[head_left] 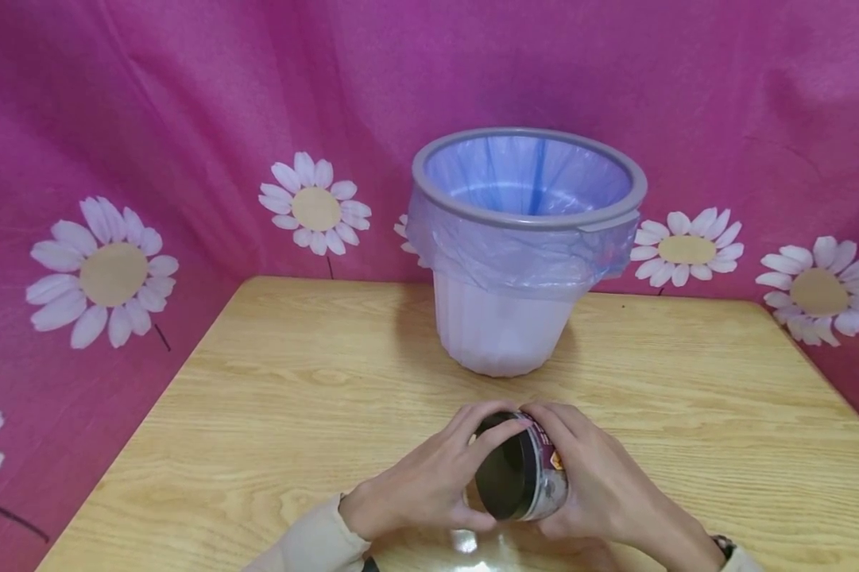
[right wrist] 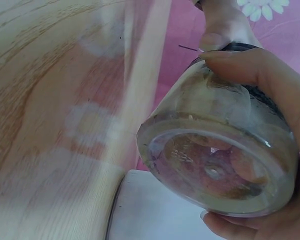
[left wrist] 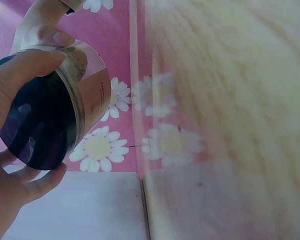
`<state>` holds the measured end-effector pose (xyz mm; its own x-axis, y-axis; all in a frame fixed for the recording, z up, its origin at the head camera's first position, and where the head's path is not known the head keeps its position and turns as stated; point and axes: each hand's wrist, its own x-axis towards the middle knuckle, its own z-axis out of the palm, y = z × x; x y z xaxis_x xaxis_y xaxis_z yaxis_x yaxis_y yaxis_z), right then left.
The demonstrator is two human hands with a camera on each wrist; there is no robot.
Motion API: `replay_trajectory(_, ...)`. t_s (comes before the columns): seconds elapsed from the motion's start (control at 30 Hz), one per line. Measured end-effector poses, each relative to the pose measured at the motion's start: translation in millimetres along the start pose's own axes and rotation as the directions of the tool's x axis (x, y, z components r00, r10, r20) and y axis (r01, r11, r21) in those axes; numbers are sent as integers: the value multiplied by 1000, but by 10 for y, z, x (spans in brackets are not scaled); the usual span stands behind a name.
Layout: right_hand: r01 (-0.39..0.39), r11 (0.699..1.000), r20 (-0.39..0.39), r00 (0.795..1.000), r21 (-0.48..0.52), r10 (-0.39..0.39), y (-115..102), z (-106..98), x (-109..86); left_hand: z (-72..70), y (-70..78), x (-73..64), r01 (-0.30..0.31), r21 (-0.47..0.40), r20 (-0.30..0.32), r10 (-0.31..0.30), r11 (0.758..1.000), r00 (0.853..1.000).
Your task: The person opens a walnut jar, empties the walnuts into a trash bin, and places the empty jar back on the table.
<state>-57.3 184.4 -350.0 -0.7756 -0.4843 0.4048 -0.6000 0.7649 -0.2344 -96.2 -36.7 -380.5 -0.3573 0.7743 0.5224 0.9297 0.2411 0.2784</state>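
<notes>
Both hands hold a clear jar [head_left: 552, 491] tipped on its side, close over the near part of the table. My left hand [head_left: 436, 473] grips the wide black lid [left wrist: 37, 120], with the thumb and fingers spread around its edge. Around the glass body curls my right hand [head_left: 601, 477], whose thumb [right wrist: 240, 65] lies along the side in the right wrist view. A dark purple label [head_left: 546, 445] wraps part of the jar. The round glass base [right wrist: 215, 170] faces the right wrist camera, and the inside looks see-through with brownish smears.
A white bin [head_left: 504, 334] with a grey rim [head_left: 529, 221] and a bluish plastic liner [head_left: 501, 258] stands on the wooden table [head_left: 279, 413] beyond the hands. Behind it hangs a magenta cloth [head_left: 372, 71] with daisies, also along the left side.
</notes>
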Motion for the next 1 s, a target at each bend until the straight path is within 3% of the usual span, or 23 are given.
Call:
replay_trajectory(0.37, 29, 1000, -19, 999, -3, -29, -10, -15, 2, -21, 10, 2, -25, -32, -7, 25, 999, 1000)
replay_trajectory(0.6, 21, 1000, -17, 1000, -5, -21, 1, -12, 1, -34, 12, 12, -8, -9, -11, 8, 1000, 1000)
replay_trajectory(0.87, 18, 1000, -15, 1000, -12, -18, 6, -1, -1, -34, 15, 8, -42, -20, -3, 42, 999, 999)
replay_trajectory(1.0, 12, 1000, -8, 1000, -12, -12, 5, 4, 2, -42, 17, 0, -15, 4, -10, 15, 1000, 1000)
